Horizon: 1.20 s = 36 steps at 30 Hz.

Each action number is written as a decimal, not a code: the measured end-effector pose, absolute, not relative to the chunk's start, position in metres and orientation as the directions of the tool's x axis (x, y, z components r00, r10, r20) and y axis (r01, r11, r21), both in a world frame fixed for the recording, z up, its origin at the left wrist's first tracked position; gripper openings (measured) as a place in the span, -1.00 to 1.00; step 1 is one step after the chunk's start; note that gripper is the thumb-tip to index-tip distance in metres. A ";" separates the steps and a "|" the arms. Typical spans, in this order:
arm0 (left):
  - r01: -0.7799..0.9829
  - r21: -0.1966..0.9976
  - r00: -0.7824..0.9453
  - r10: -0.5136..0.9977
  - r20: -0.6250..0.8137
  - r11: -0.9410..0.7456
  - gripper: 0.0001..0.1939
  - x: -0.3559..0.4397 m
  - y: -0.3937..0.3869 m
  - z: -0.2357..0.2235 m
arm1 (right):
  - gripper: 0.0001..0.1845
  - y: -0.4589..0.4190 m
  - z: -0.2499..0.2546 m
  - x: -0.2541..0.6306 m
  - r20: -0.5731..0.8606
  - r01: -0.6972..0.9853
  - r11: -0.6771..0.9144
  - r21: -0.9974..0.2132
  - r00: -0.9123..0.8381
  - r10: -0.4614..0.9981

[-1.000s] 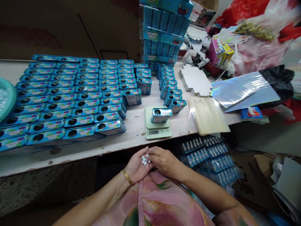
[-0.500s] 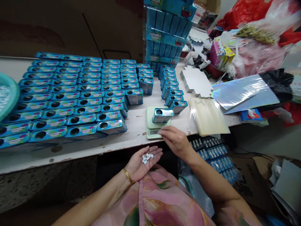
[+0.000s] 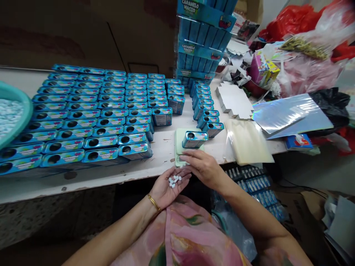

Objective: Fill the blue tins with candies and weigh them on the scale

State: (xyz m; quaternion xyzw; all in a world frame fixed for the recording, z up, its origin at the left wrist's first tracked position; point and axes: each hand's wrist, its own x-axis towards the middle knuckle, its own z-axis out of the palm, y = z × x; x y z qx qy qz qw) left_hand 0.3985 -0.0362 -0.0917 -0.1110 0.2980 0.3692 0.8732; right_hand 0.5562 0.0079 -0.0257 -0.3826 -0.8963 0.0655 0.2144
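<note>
My left hand (image 3: pixel 164 193) is palm up, cupped just in front of the table edge, with several small white candies (image 3: pixel 174 181) lying in it. My right hand (image 3: pixel 203 168) hangs just above its fingertips, thumb and fingers drawn together; white bits show beneath them, partly hidden. Behind it a pale green kitchen scale (image 3: pixel 179 137) rests on the table, its display mostly covered by my right fingers. On the scale stands an upright blue candy tin (image 3: pixel 196 139) with a round hole in its top.
Rows of blue tins (image 3: pixel 100 142) fill the table's left, beside a turquoise basin (image 3: pixel 27 118) of candies. Another line of tins (image 3: pixel 205 111) stands behind the scale. Stacked display boxes (image 3: pixel 205 48), white card (image 3: pixel 235 99) and clear plastic sleeves (image 3: pixel 249 142) lie farther back and right.
My right hand has come down and left from over the scale to my left fingertips. My left hand has curled slightly and risen a little. The tin remains on the scale.
</note>
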 end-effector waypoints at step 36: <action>-0.768 0.145 0.319 0.570 -0.758 0.623 -0.89 0.373 -0.034 -0.093 | -0.82 0.066 -0.035 0.632 0.445 0.947 0.320 0.017 -0.294 0.846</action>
